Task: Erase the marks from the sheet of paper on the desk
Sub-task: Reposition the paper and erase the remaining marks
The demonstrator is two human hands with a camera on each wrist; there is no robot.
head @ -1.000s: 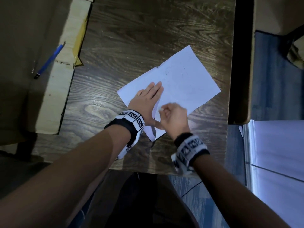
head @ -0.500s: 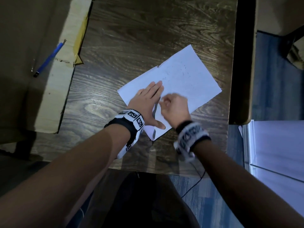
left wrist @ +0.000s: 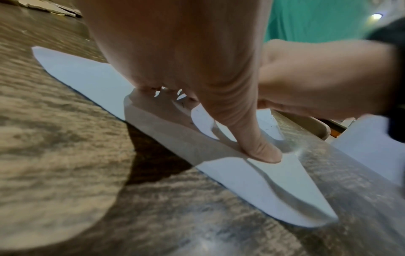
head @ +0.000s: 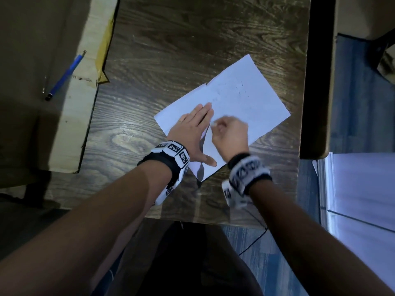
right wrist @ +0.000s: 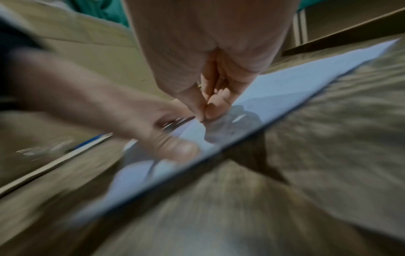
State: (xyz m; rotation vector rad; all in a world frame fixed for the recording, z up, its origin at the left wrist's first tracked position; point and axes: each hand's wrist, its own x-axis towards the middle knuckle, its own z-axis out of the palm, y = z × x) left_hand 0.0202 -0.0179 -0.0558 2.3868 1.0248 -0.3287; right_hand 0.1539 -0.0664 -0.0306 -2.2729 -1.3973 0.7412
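A white sheet of paper (head: pixel 245 99) lies at an angle on the dark wooden desk (head: pixel 192 39), with faint pencil marks (head: pixel 239 88) near its middle. My left hand (head: pixel 192 129) lies flat on the sheet's near left part, fingers straight and thumb (left wrist: pixel 263 152) pressed on the paper (left wrist: pixel 76 69). My right hand (head: pixel 228 133) is just right of it, fingers curled and pinching a small white eraser (head: pixel 214 124) against the sheet. The right wrist view is blurred; it shows my pinched fingertips (right wrist: pixel 208 110) low on the paper (right wrist: pixel 306 83).
An opened cardboard box (head: pixel 70 124) covers the desk's left side, and a blue pen (head: pixel 64 76) lies on it. The desk's right edge (head: pixel 303 103) is close to the sheet. White boards (head: pixel 363 189) stand off the desk at lower right.
My right hand has slid away from me along the sheet, from beside my left thumb up to beside my left fingertips, with the eraser. The left hand and the sheet have stayed put.
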